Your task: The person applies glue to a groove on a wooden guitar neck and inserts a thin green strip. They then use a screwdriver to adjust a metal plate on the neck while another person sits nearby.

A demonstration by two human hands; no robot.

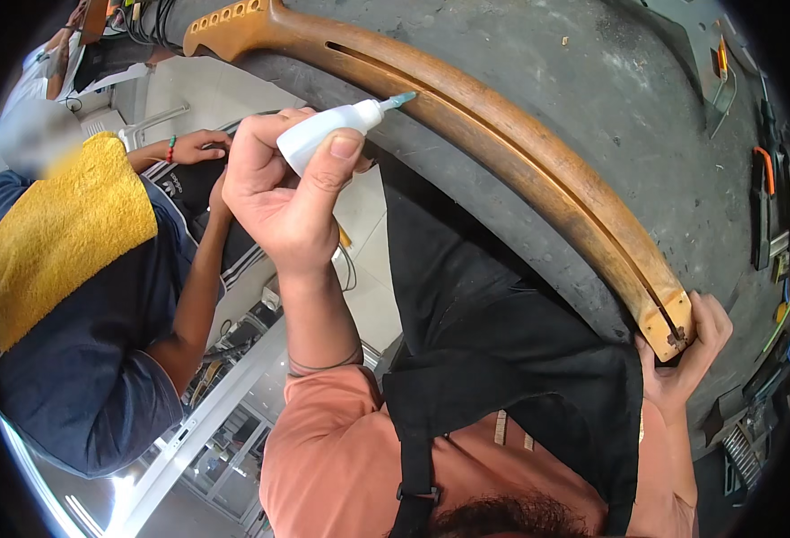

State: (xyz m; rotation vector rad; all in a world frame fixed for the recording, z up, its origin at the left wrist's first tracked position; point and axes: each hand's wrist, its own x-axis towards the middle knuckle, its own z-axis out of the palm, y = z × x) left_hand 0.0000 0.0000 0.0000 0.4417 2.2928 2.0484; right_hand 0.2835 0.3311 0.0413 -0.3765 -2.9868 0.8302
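Observation:
A wooden guitar neck point(529, 143) lies across the dark bench, its back facing up. A long narrow slot runs down its middle, and its headstock point(229, 27) with a row of peg holes is at the far left. My left hand point(292, 193) is closed round a small white squeeze bottle point(327, 134), held tilted with its bluish nozzle point(399, 99) at the neck's near edge, close to the slot; whether the tip touches the wood I cannot tell. At the near right, my right hand point(695, 350) grips the heel end between thumb and fingers.
The grey-black worktop point(538, 45) carries scuffs and specks. Pliers with an orange handle point(763, 175) and other tools line the right side. To the left sits another person with a yellow towel point(76, 233) over the shoulder, one hand point(199, 146) near my left hand.

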